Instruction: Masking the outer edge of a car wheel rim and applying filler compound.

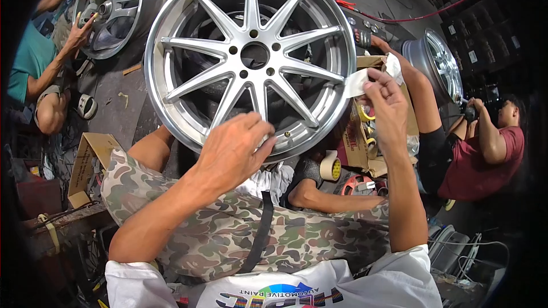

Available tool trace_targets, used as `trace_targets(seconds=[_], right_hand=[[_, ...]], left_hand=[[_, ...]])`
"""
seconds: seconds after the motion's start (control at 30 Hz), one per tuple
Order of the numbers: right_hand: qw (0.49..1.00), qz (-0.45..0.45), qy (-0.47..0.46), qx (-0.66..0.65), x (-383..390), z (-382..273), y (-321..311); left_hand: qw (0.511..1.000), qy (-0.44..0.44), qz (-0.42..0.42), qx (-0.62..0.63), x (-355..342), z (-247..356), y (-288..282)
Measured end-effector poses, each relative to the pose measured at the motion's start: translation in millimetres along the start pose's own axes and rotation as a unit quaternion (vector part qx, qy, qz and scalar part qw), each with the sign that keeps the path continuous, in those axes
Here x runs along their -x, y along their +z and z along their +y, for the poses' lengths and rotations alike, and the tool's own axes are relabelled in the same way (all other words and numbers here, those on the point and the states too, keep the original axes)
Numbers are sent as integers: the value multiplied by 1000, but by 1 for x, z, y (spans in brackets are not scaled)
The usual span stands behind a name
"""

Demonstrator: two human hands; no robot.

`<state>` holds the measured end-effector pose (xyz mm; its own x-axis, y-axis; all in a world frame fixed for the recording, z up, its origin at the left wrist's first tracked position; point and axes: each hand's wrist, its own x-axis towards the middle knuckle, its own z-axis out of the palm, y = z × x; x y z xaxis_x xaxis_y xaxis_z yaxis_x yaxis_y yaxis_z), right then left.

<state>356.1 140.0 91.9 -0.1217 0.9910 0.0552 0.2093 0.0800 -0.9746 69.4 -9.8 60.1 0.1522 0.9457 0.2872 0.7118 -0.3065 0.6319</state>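
Right grip [388,100] pinches tape strip [358,82], lengthwise toward wheel rim [251,57]; left grip [237,148] clamps rim.

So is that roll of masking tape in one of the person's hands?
No, the tape roll lies below the wheel, apart from both hands.

Large silver alloy wheel [251,57], ten slim spokes fanning from a dark centre bore ringed by small bolt holes. Polished lip, bright and wide. Tilted face-up toward the camera, filling the upper middle of the frame, lower rim near the camouflage-clad lap. Small valve stem at the lower right of the rim. Strip of pale masking tape [359,82], partly peeled and curling, stretched from the right edge of the rim at centre right of the frame.
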Motion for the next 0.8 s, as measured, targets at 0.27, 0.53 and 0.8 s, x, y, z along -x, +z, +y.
trace_targets(seconds=[0.27,0.53,0.8], right_hand=[[986,-42,89,-136,68,-23,40],[973,-63,134,-179,86,-8,54],[941,-77,222,-243,92,13,74]], left_hand=[[993,80,79,39,-31,37,2],[988,135,-2,-71,-20,20,2],[988,107,-106,-12,-27,7,-19]])
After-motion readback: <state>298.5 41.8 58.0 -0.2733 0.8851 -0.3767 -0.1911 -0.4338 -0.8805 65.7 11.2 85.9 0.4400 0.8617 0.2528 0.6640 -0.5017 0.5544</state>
